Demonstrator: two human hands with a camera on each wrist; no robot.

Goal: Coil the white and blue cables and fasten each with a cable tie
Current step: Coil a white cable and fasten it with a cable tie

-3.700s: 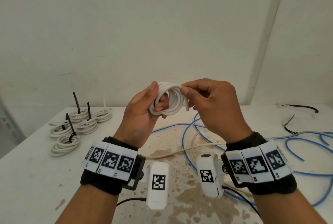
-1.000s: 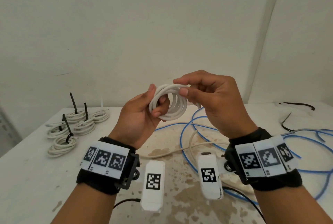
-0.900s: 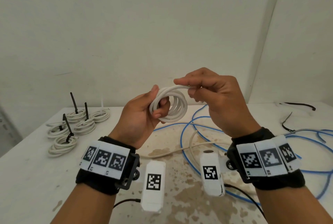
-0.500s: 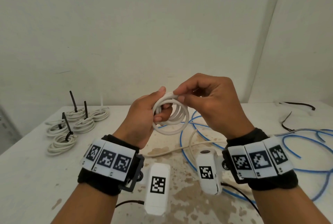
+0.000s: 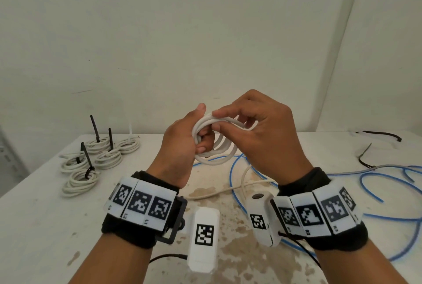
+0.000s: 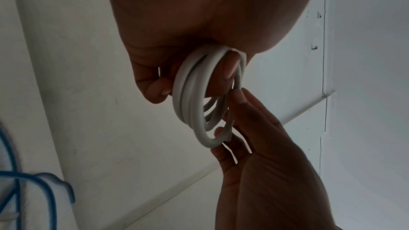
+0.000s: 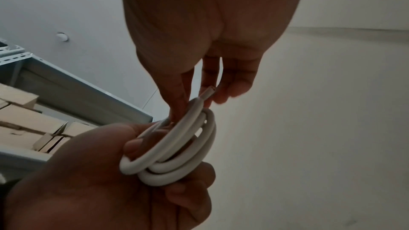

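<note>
Above the stained table, the left hand grips the white cable coil with fingers curled through its loops, while the right hand pinches the top strands near the cut end. Blue cable lies loose below; tied coils sit far left. Likely risk: no tie is fitted, so a relaxed pinch lets the stiff loops spring apart.

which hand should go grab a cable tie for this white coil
Right, probably. The left hand has its fingers curled through the white coil, keeping the loops together. The right hand only pinches the top strand, and the loose black ties lie on its side.
</note>
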